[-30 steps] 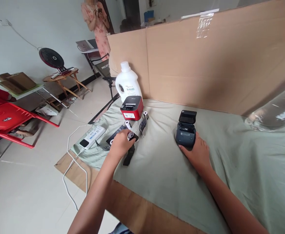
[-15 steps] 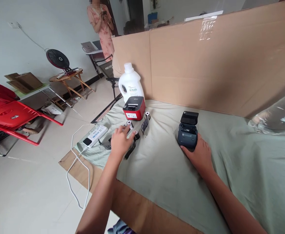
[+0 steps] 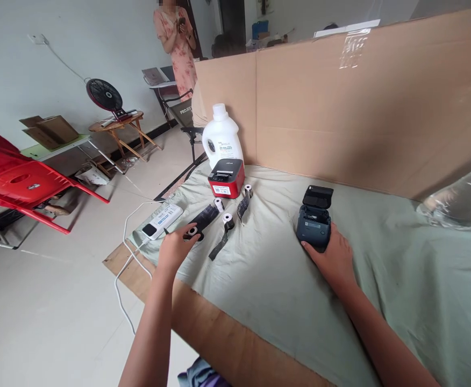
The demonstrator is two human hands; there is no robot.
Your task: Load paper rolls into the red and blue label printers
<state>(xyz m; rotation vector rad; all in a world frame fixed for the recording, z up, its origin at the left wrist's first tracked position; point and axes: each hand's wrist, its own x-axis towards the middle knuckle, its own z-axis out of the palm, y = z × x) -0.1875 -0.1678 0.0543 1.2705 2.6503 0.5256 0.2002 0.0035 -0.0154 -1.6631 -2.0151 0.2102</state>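
My right hand [image 3: 334,257] is wrapped round the lower right of a small dark printer [image 3: 313,228], whose lid [image 3: 318,196] stands open. My left hand [image 3: 176,248] has its thumb and fingers round a small paper roll [image 3: 192,231] on the cloth at the left. Beside it lie further rolls with dark strips unwound: one roll [image 3: 218,204] behind, another [image 3: 228,220] to the right, and a third [image 3: 248,190] near the red and black printer [image 3: 226,178]. A white jug [image 3: 221,134] stands behind that printer.
The green cloth [image 3: 268,279] covers a wooden board [image 3: 219,328]. A white power strip [image 3: 163,221] with a looping cable lies at the left edge. A cardboard wall [image 3: 340,113] runs behind. A plastic-wrapped item [image 3: 461,199] lies far right. One person [image 3: 181,54] stands in the background.
My left hand has moved left and toward me, from above the middle rolls to the leftmost roll, uncovering the others. My right hand stays on the dark printer. The view has shifted slightly.
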